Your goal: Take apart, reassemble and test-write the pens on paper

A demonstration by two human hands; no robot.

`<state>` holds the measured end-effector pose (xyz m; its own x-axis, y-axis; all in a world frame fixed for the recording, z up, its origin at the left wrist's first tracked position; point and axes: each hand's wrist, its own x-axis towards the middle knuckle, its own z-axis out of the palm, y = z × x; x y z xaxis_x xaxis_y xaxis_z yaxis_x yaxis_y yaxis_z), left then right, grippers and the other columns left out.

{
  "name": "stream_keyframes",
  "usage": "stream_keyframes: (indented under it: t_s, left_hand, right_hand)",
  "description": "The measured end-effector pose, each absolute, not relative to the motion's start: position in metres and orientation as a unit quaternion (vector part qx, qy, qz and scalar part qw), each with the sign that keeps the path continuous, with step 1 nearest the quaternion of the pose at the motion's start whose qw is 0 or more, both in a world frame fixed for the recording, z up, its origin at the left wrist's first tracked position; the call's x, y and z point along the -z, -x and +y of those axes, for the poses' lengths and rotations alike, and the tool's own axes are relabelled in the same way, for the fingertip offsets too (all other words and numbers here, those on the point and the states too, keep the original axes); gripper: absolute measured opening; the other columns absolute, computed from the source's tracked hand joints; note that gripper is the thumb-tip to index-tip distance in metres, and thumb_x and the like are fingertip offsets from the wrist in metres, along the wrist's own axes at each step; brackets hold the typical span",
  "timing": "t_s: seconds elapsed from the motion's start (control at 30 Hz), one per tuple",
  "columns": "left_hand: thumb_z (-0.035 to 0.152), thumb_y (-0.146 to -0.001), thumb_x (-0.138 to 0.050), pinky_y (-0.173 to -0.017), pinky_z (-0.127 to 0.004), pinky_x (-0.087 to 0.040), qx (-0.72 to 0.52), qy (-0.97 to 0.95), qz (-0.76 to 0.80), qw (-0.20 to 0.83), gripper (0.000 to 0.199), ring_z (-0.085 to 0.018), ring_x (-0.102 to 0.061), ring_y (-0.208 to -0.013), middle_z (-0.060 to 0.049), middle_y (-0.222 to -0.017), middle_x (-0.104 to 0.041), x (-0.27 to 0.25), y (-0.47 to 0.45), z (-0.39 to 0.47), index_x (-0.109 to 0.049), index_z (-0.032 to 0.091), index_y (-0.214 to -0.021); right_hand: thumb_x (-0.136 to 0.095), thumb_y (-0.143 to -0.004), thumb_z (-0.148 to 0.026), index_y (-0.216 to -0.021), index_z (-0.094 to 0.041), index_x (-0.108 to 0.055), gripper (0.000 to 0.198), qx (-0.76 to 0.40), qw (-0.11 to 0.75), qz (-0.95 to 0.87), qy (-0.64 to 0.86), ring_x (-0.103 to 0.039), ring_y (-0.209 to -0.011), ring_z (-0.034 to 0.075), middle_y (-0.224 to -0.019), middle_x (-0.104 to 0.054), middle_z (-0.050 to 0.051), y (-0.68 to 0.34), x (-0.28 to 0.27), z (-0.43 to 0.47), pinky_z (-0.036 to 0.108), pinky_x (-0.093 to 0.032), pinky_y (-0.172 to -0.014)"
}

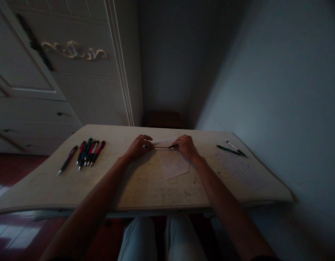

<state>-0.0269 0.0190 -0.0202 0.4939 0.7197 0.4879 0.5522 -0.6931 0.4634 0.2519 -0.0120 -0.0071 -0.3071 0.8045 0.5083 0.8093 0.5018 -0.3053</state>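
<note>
Over the middle of the table, my left hand [140, 146] and my right hand [186, 146] face each other a short way apart. A thin dark rod [161, 147], like a pen refill, spans the gap between them. Its left end goes into the closed fingers of my left hand, where a small dark bit shows. At its right end is a thicker dark pen part [172, 146], pinched by my right hand. The fingers cover much of both ends. Beneath and in front of my right hand lies a scribbled sheet of paper [175, 165].
On the left of the table [145, 195] lie a bundle of several pens [88, 152] and a single dark pen [67, 160]. To the right are a green pen [227, 149], a white-and-black pen [236, 148] and another written sheet [239, 170]. A wall [287, 108] borders the right side.
</note>
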Motion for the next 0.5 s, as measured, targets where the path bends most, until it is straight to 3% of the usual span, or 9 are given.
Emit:
stream_keyframes:
  t_s: [0.5]
  left_hand:
    - [0.042, -0.073, -0.073, -0.093, -0.042, -0.050, -0.299, -0.857, 0.374, 0.191, 0.019, -0.024, -0.064, -0.099, -0.007, -0.106, -0.070, 0.007, 0.039, 0.017, -0.078, 0.025, -0.079]
  right_hand:
    - [-0.072, -0.077, -0.011, -0.082, -0.024, -0.078, 0.015, 0.020, 0.351, -0.765, 0.540, -0.062, -0.085, 0.022, -0.084, -0.076, 0.004, -0.261, 0.002, -0.012, 0.035, -0.041, -0.081]
